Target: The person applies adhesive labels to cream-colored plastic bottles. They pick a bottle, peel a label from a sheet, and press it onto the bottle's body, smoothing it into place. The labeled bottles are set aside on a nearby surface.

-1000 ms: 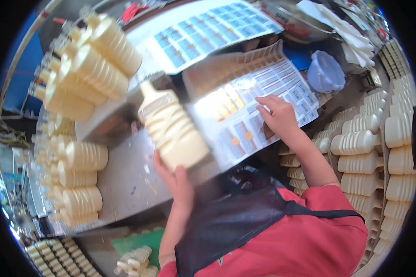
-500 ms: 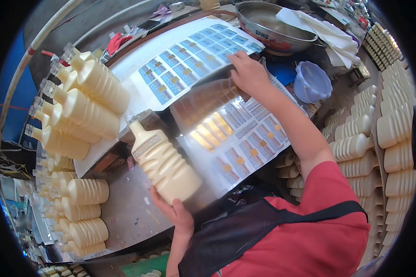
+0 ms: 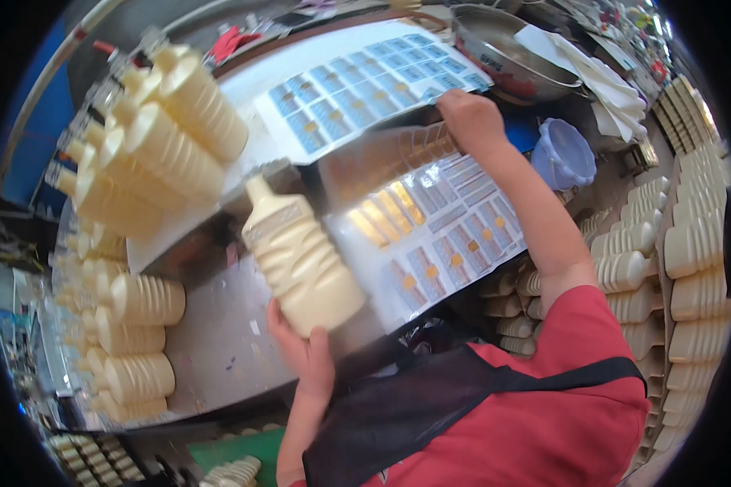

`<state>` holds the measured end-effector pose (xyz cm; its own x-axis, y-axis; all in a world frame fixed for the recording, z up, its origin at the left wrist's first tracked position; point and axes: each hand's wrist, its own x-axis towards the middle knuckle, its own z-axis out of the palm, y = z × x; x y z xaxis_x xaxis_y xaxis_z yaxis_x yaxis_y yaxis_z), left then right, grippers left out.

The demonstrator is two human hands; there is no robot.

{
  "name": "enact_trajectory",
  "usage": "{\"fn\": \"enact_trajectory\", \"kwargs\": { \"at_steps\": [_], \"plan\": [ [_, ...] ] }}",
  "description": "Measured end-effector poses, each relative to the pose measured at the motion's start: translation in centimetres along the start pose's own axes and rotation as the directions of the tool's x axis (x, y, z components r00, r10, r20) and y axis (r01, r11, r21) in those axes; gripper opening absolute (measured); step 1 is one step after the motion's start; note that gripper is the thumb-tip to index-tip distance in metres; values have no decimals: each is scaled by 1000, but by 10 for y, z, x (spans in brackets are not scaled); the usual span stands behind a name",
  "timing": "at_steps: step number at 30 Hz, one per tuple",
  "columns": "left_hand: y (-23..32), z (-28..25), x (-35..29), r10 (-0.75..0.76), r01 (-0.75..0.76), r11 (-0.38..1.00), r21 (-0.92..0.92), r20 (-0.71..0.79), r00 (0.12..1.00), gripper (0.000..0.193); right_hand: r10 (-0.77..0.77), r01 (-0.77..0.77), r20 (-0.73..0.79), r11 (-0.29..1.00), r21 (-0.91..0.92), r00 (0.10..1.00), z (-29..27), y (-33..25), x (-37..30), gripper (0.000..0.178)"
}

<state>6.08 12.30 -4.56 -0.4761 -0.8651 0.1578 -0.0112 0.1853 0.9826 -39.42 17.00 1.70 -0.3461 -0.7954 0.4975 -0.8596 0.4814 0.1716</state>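
My left hand [image 3: 307, 349] is wrapped round the base of a cream plastic bottle [image 3: 304, 256] with a ribbed body. The bottle lies tilted, its neck pointing to the far left. My right hand [image 3: 473, 122] reaches across to the near edge of a white sheet of blue labels [image 3: 357, 88]. Its fingertips are pinched together at a blue label [image 3: 432, 96] near the sheet's right end. Below that arm lies a clear sheet of gold and silvery labels [image 3: 455, 252], beside the bottle.
Cream bottles [image 3: 170, 146] stand crowded at the left, with more lying in a stack [image 3: 142, 341] nearer me. A metal basin [image 3: 512, 61], white cloth [image 3: 597, 89] and lilac bucket [image 3: 562, 154] are at the far right. Rows of bottles [image 3: 694, 243] line the right side.
The view has shifted slightly. My right hand has moved a little to the right along the edge of the blue label sheet. My left hand still holds the bottle.
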Motion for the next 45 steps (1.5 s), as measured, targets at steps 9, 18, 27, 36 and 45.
{"fn": "enact_trajectory", "kwargs": {
  "at_steps": [9,18,27,36,45],
  "plan": [
    [-7,-9,5,60,-54,977,206,-22,998,94,-13,-381,429,433,817,903,-101,-129,-43,22],
    [14,-10,15,-120,106,949,-297,-28,992,77,-570,609,-244,638,471,785,-136,-224,-111,16],
    [16,0,21,-115,108,992,-59,-129,985,66,-593,634,-234,679,370,771,-134,-219,-129,19],
    [16,0,16,-161,121,932,-342,-91,983,59,-66,-374,438,414,830,897,-122,-221,-119,58],
    [21,1,14,-191,156,943,-295,-92,977,67,-30,-570,608,316,759,793,-109,-237,-112,81]
  ]
}}
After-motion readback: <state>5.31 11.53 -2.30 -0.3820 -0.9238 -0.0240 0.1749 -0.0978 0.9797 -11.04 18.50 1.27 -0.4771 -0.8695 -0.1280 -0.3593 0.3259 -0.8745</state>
